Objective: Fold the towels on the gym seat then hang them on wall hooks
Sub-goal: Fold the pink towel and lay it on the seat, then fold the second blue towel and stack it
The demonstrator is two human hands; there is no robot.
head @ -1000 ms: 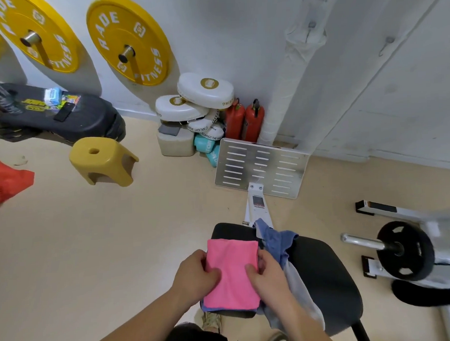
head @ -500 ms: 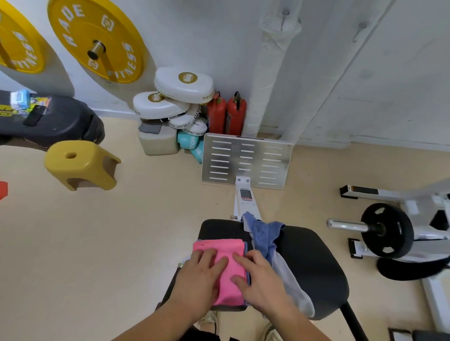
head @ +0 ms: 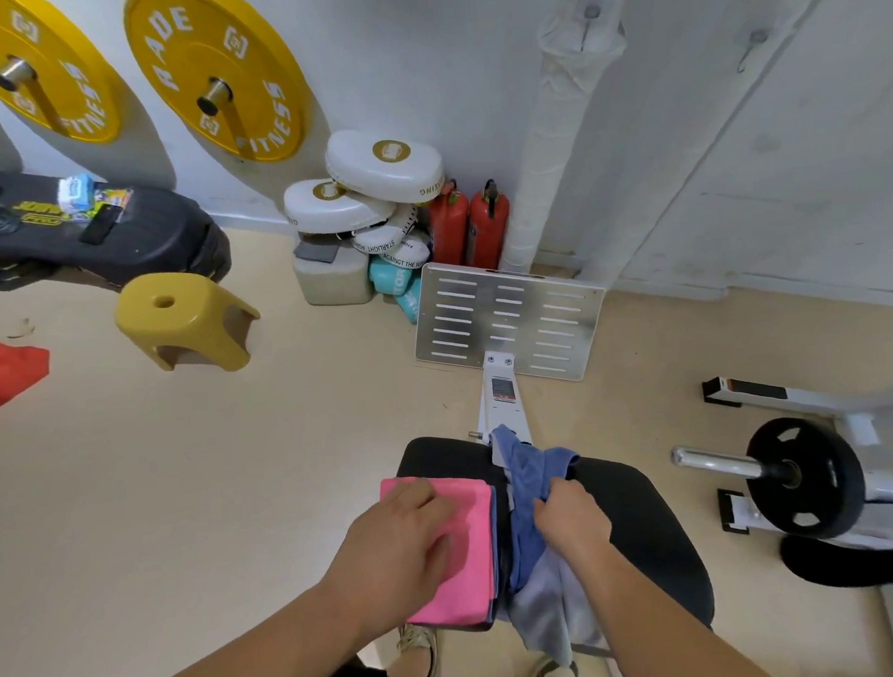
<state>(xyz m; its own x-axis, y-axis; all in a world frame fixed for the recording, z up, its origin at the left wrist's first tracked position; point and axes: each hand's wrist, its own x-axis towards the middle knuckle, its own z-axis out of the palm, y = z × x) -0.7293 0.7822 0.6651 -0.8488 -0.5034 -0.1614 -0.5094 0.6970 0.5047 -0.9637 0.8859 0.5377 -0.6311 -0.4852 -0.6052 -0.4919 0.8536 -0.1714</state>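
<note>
Towels lie on the black gym seat (head: 643,524) low in the view. Taking 12 o'clock as toward the wall, the folded pink towel (head: 472,565) sits at the seat's 9 o'clock edge, on top of a darker folded layer whose edge shows along its right side. Touching it at 3 o'clock is a crumpled blue towel (head: 525,487), and a grey towel (head: 550,618) hangs over the seat's 6 o'clock edge.

At 12 o'clock from the seat a slotted metal plate (head: 509,318) stands on the floor. Behind it two red fire extinguishers (head: 473,226) stand against the wall, beside stacked white boxing pads (head: 382,163). A yellow stool (head: 180,317) stands at 10 o'clock, well apart, and a black weight plate (head: 803,477) on a bar lies at 3 o'clock. Two wall hooks (head: 591,16) show high at 1 o'clock, past the metal plate.

The left hand (head: 396,547) lies flat on the pink towel, fingers straight and spread, pressing down. The right hand (head: 572,516) has its fingers curled into the blue towel, gripping a bunch of it.
</note>
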